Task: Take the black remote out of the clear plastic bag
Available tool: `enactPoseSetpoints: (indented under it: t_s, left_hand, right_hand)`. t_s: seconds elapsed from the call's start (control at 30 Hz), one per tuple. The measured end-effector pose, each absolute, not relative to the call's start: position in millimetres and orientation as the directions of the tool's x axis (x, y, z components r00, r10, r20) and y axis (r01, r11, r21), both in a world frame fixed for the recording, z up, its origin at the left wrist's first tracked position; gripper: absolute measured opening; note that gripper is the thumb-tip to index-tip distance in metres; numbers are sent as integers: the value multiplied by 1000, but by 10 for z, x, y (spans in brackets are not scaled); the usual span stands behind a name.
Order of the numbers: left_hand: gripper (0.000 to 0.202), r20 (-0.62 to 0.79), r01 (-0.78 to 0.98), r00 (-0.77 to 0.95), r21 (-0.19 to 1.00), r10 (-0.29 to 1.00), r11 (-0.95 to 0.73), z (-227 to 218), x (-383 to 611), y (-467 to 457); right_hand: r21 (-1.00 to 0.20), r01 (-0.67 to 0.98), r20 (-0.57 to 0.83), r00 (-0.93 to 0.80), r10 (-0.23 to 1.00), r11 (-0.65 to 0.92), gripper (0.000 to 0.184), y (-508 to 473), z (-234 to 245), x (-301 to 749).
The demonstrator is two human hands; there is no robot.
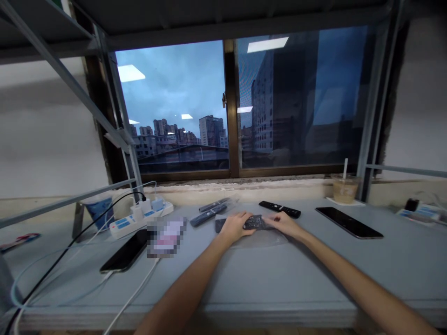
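— Where is the thing being handled?
— A dark remote (256,222) lies just right of the frame's centre, low on a grey desk (279,279), with clear plastic (270,240) spread around and below it.

— Which way does it point?
— Its long axis runs nearly level across the picture, left to right, crossing in front of the person.

— And the hands?
— The left hand (237,225) lies across it, fingers closed over the remote, a dark end showing past the hand's left side. The right hand (284,223) comes in from the lower right, fingers bent at the remote's right end. I cannot tell whether they pinch the plastic or only touch it.

— So which hand is nearer?
— The left covers its middle; the right is nearer the right end.

— Anything close by?
— A bare black remote (279,209) just beyond the right hand, slanting down rightward.
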State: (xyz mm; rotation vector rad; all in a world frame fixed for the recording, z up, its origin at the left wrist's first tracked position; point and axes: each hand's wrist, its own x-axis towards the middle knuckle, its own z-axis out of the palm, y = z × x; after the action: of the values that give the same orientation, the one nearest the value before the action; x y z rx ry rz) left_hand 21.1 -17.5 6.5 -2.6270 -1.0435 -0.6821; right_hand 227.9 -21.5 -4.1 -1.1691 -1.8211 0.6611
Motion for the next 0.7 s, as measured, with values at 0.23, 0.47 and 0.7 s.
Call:
enactPoseSetpoints:
  t_s: [0.23,0.47,0.7]
  left_hand:
    - [40,545,667,654,-89,524,-740,55,211,-140]
    - [39,534,683,650,-100,540,-723,74,217,-107]
    - [41,521,705,632,-78,574,-705,96,158,-77]
  right_hand:
    - [-829,412,311,-223,924,378,36,-270,31,2267]
    - [-849,360,321,-231,918,387,32,-248,66,2303]
    - [-877,348,319,-96,943,332,28,-233,83,2396]
